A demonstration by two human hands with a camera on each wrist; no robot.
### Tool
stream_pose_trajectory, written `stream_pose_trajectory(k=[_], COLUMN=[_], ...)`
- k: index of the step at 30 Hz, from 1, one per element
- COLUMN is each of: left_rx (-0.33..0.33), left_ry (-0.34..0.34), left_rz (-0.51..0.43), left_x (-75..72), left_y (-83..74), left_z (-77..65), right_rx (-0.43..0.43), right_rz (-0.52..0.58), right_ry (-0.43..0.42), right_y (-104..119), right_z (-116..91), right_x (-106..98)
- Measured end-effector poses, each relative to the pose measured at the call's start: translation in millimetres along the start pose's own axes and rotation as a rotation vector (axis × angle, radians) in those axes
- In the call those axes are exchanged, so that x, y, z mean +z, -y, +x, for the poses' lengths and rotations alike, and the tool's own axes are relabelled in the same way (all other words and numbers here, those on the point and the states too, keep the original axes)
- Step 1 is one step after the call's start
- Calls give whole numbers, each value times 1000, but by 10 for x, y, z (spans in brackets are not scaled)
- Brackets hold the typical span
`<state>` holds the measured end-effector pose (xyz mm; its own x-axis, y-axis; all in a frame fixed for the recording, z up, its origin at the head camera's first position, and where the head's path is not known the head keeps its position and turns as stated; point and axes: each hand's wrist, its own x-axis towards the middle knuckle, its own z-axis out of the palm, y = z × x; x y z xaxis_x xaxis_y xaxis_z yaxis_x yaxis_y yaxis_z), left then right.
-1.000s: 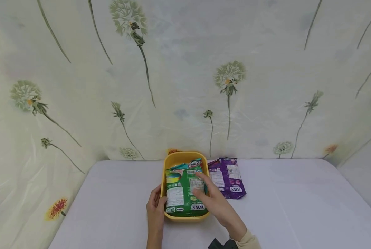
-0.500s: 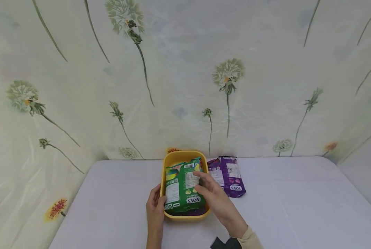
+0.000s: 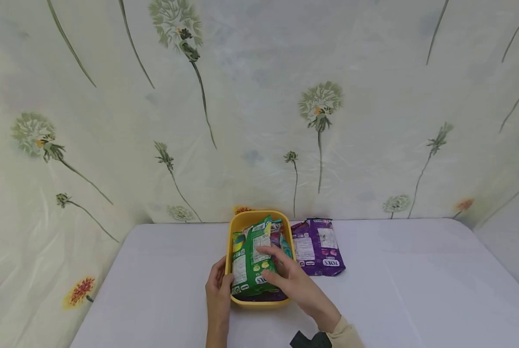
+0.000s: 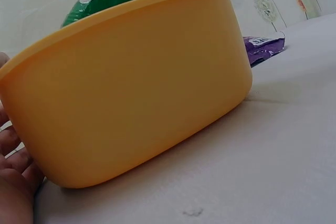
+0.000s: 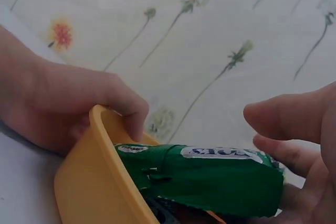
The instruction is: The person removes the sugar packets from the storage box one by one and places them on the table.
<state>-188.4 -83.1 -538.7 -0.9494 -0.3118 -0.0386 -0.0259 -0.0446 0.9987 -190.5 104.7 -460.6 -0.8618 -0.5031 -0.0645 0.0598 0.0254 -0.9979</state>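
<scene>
A yellow plastic tub (image 3: 259,305) stands on the white table. My left hand (image 3: 218,285) grips its left wall, thumb over the rim and fingers outside, as the right wrist view also shows. Inside the tub, a green Fox's packet (image 3: 246,273) leans to the left with its right side raised. My right hand (image 3: 292,280) is at that raised side. In the right wrist view its fingers touch the packet's end, while the thumb (image 5: 286,116) stands apart from it. More packets (image 3: 277,232), teal and reddish, show beneath, with dark purple at the near end.
A purple Fox's packet (image 3: 324,249) lies on the table just right of the tub. Behind the table (image 3: 398,285) hangs a pale curtain (image 3: 251,121) printed with dandelions, close to the tub's far end.
The green packet has gone from lying flat in the tub to tilting left, uncovering packets on its right. My right hand has shifted slightly left with it; my left hand keeps its hold.
</scene>
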Motion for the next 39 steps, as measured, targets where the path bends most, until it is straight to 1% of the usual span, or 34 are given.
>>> stream_pose_trajectory(k=[4,8,11,15,19,29,31,39], left_rx=[5,3,0,-6,-14,-24,-25,-21], left_ry=[9,11,6,2,8,8,5,-1], left_rz=[-29,-28,-25,-24,-22,-28,-23,-23], left_x=[-4,-11,-16,-22,-21,-6,-2,-2], left_y=[16,12,-1,-9,-10,-26,-22,-16], left_z=[4,5,5,0,-6,-10,-7,-7], right_rx=[-8,27,52,27,-2,-22,-25,-23], right_rz=[-52,-101,-86,-42,-20,-21,-16,38], right_ry=[-16,-66,-94,-128,-190,-392,-406,-412], right_y=[-28,-58,-78,-102,-127,-140,-139,-110], right_z=[15,20,34,67,87,89,91,82], right_x=[29,55,69,90,109,133,130,104])
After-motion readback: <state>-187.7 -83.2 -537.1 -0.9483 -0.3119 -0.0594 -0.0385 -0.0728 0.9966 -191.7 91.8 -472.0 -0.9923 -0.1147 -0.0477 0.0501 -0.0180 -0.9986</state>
